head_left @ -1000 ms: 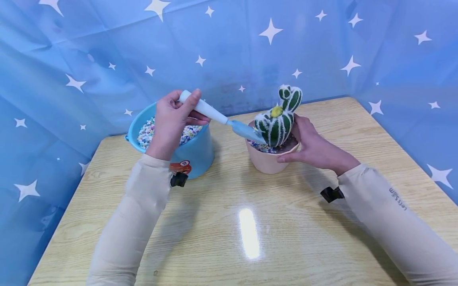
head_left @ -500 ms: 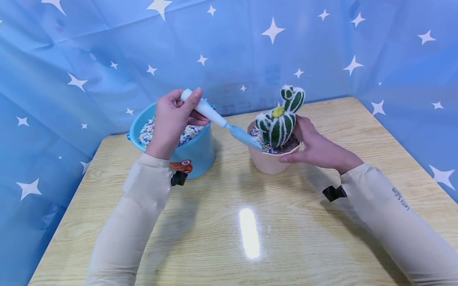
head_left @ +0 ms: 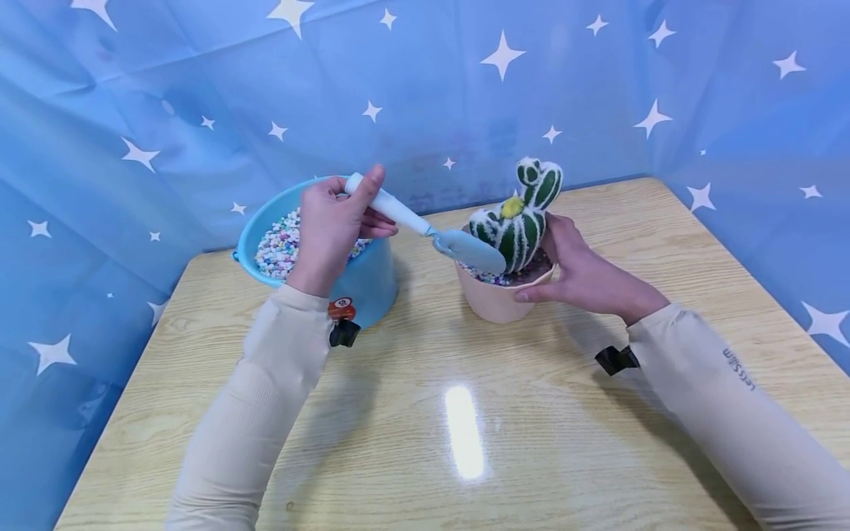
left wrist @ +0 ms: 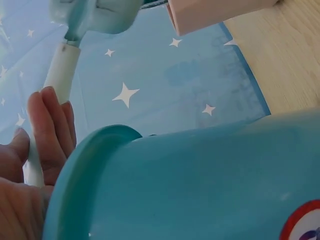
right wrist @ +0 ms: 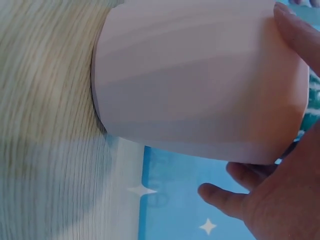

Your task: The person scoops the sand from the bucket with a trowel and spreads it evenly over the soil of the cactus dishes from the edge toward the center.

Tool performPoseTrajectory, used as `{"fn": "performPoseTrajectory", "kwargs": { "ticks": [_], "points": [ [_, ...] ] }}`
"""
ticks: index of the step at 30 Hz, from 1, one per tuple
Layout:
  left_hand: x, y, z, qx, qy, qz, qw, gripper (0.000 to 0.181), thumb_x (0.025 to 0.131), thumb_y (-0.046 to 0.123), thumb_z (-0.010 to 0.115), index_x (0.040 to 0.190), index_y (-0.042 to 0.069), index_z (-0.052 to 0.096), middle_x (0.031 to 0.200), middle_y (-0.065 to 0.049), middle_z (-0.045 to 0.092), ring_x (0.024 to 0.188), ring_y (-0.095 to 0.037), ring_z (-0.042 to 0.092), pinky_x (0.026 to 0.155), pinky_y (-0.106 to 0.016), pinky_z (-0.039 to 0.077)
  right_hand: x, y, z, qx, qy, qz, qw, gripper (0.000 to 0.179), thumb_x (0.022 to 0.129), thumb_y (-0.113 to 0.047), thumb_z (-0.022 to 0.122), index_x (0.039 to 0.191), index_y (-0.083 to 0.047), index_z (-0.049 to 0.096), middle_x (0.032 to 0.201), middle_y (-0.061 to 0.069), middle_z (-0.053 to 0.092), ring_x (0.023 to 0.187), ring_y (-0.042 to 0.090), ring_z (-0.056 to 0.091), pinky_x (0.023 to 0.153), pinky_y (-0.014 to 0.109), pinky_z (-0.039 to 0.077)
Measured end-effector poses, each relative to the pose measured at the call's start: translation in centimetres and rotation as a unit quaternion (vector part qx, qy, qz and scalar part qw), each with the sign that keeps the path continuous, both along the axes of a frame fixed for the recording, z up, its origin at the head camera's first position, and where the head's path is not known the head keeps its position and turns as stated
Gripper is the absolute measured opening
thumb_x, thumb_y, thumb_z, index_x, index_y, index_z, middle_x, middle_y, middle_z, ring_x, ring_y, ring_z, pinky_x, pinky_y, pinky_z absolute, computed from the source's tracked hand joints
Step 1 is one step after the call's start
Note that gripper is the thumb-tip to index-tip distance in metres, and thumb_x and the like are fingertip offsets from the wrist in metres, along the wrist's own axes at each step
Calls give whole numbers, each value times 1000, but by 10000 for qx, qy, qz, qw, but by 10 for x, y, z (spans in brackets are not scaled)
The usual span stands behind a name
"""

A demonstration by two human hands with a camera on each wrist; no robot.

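My left hand (head_left: 328,232) pinches the white handle of a small trowel (head_left: 470,251), thumb on top. Its light blue blade hangs over the left side of a pale pink pot (head_left: 498,304), partly in front of a plush green cactus (head_left: 520,237) with white fuzz and a yellow flower. Colourful beads and something brown lie round the cactus base. My right hand (head_left: 584,274) grips the pot's right rim, thumb in front, as the right wrist view shows the thumb (right wrist: 300,37) along the pot wall. In the left wrist view the handle (left wrist: 62,70) runs up past my fingers.
A light blue bucket (head_left: 375,284) filled with multicoloured beads (head_left: 275,247) stands at the left, under and behind my left hand. The wooden table (head_left: 398,413) extends in front. A blue starry curtain (head_left: 425,88) hangs behind and at both sides.
My left hand has shifted slightly right. The trowel blade has moved from the pot's left rim to the right and turned, its broad face now towards the camera. My right hand stays on the pot.
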State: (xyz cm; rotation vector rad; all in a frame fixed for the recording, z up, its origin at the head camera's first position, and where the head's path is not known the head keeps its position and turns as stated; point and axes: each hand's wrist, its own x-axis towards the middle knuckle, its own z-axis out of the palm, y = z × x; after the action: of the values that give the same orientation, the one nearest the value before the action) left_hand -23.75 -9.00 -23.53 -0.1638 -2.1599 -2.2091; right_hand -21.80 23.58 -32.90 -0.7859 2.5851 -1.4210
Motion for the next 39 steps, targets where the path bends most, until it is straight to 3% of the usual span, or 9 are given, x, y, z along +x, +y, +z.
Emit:
{"fn": "performPoseTrajectory", "kwargs": {
  "ticks": [3, 9, 13, 16, 20, 24, 28, 33, 39],
  "points": [
    [0, -1, -1, 3, 30, 17, 10000, 52, 87, 41, 72, 103, -6, 57, 84, -24, 70, 64, -29, 71, 65, -39, 62, 1, 0, 0, 21, -12, -25, 10000, 113, 72, -24, 91, 154, -15, 15, 151, 9, 24, 138, 23, 14, 115, 51, 11],
    [2, -14, 1, 350, 439, -75, 9984, 51, 89, 36, 73, 108, -8, 56, 89, -25, 70, 68, -29, 72, 68, -40, 61, 4, 3, 0, -145, -252, -24, 9996, 114, 73, -19, 90, 154, -16, 10, 139, 11, 43, 132, 22, 37, 117, 50, 14],
    [4, -35, 7, 904, 872, -51, 9921, 40, 91, 23, 73, 105, -10, 57, 90, -26, 69, 67, -31, 71, 68, -42, 61, 4, 3, 0, 22, -75, -136, 9999, 117, 71, -24, 92, 155, -15, 11, 144, 14, 29, 136, 24, 19, 113, 51, 13],
    [7, -57, 16, 1372, 1188, 186, 9832, 33, 89, 15, 75, 99, -12, 59, 88, -27, 68, 64, -31, 70, 66, -42, 61, 4, 4, 1, 109, -116, -184, 9997, 123, 70, -26, 92, 157, -21, 5, 150, 15, 13, 140, 28, 11, 115, 54, 13],
    [15, -92, 29, 1858, 1541, 631, 9684, 33, 85, 7, 78, 98, -15, 59, 85, -27, 67, 64, -33, 69, 63, -43, 60, 6, 6, 3, 149, -395, -238, 9988, 124, 73, -27, 90, 157, -26, -1, 155, 13, 11, 143, 29, 10, 116, 59, 15],
    [23, -125, 38, 2163, 1619, 1128, 9562, 36, 82, 1, 79, 104, -17, 57, 82, -26, 64, 66, -36, 69, 59, -46, 59, 5, 6, 3, 355, -244, -326, 9985, 122, 71, -32, 91, 157, -19, 6, 152, 15, 15, 140, 31, 14, 115, 60, 17],
    [26, -145, 39, 2025, 1651, 1563, 9525, 33, 84, 2, 77, 104, -15, 55, 85, -24, 61, 65, -36, 68, 57, -46, 59, 5, 6, 3, 453, -80, -367, 9983, 122, 69, -34, 92, 156, -16, 9, 151, 17, 17, 139, 31, 16, 115, 60, 17],
    [25, -159, 37, 1255, 1678, 2033, 9564, 22, 93, 10, 69, 93, -6, 54, 91, -21, 56, 67, -32, 69, 58, -41, 60, 6, 7, 3, 259, -324, -274, 9988, 118, 72, -29, 91, 155, -15, 9, 151, 15, 19, 141, 31, 19, 117, 56, 17],
    [23, -167, 30, 485, 1820, 2308, 9546, 13, 98, 10, 60, 101, -1, 54, 93, -18, 50, 68, -26, 70, 58, -33, 61, 4, 6, 2, 152, -379, -176, 9990, 113, 73, -26, 90, 152, -11, 11, 146, 17, 20, 135, 31, 34, 117, 53, 18]
  ]
}}
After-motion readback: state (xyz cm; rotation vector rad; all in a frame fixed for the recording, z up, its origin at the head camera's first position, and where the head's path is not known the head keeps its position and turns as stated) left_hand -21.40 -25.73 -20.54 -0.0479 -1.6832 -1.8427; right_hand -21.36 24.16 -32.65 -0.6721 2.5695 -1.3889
